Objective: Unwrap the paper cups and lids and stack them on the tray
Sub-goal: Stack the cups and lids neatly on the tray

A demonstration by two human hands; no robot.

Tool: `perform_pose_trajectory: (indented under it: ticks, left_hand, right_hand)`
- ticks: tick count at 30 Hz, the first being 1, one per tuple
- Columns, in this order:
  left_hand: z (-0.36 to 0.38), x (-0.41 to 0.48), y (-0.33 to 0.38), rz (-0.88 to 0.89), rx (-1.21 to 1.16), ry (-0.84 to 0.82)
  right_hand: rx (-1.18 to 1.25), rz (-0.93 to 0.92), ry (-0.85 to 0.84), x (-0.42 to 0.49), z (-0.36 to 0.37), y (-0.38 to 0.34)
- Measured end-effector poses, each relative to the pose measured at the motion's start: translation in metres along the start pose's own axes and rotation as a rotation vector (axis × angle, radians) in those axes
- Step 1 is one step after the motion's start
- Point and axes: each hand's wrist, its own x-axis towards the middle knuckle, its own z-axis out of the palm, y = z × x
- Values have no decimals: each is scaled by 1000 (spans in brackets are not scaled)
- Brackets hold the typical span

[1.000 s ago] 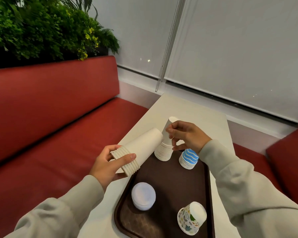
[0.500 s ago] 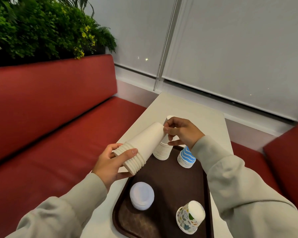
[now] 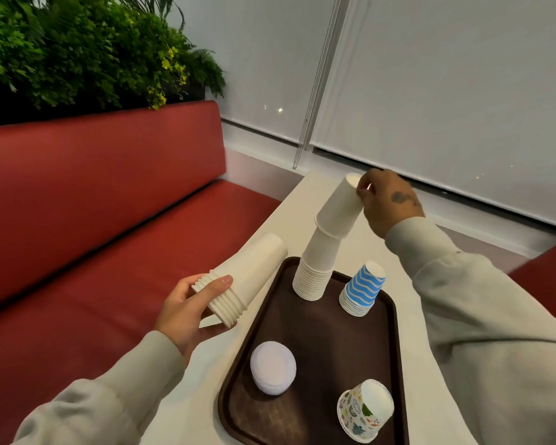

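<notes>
A dark brown tray lies on the white table. My left hand grips a nested stack of plain white cups by its rim end, held sideways just left of the tray. My right hand pinches the base of a single white cup, upside down and tilted, resting over the top of the upside-down white cup stack at the tray's far end. A blue wave-striped cup stack, a pile of white lids and a cartoon-printed cup stack also stand on the tray.
The white table runs to the window wall with roller blinds. A red bench lies to the left, with green plants above its backrest. Another red seat shows at the right.
My right hand has pulled one white cup off the held stack and carried it up and right onto the top of the tray's white stack. My left hand stayed low with its stack.
</notes>
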Motion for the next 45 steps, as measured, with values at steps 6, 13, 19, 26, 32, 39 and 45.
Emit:
perform_pose_trajectory:
  ticks: [6, 13, 19, 26, 32, 39, 45]
  left_hand:
    - [0, -2, 4, -1, -20, -5]
    - [1, -4, 9, 3, -40, -16]
    - [16, -8, 9, 6, -51, -40]
    - [24, -11, 7, 6, -46, -65]
    - [20, -9, 8, 11, -57, -72]
    - [10, -4, 5, -11, -114, -2]
    - [10, -1, 4, -15, -125, -13]
  right_hand:
    - [-209, 8, -176, -17, 42, -5]
    - [-47, 88, -270, -43, 54, 6]
    - [789, 135, -568, -60, 30, -24]
    - [894, 114, -537, -69, 33, -25]
    - [966, 132, -477, -60, 28, -15]
    - [422, 110, 54, -14, -7, 17]
    - [-10, 29, 34, -6, -5, 20]
